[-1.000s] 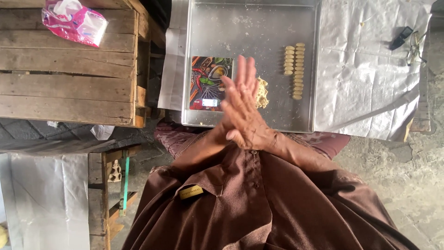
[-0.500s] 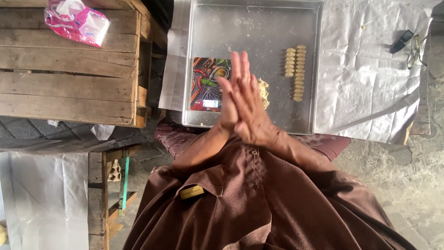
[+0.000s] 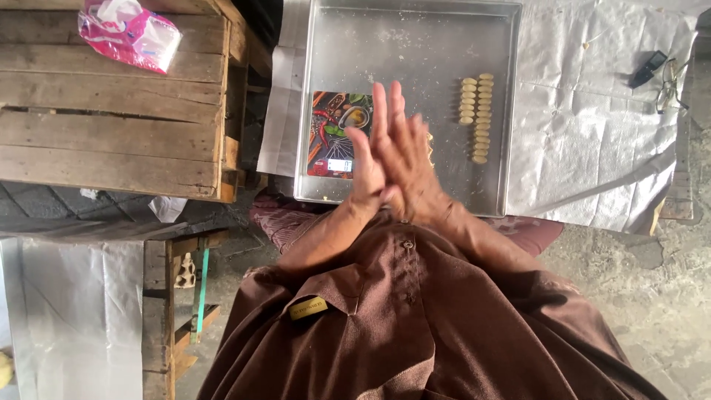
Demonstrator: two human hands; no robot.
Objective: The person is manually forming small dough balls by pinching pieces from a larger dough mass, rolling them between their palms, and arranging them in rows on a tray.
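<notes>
**Palms pressed together over the tray**

The left hand [image 3: 368, 174] and right hand [image 3: 407, 159] are pressed flat, palm against palm, fingers straight, above a metal baking tray [image 3: 415, 37]; a kitchen scale [image 3: 333, 133] lies just beside them; two rows of shaped dough pieces [image 3: 476, 115] sit further right; whether anything lies between the palms cannot be told.

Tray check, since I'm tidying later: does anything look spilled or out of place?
Mostly tidy. Pale specks and crumbs are scattered over the metal tray, mostly toward its far end. The dough pieces lie in two neat rows beside the hands.
</notes>
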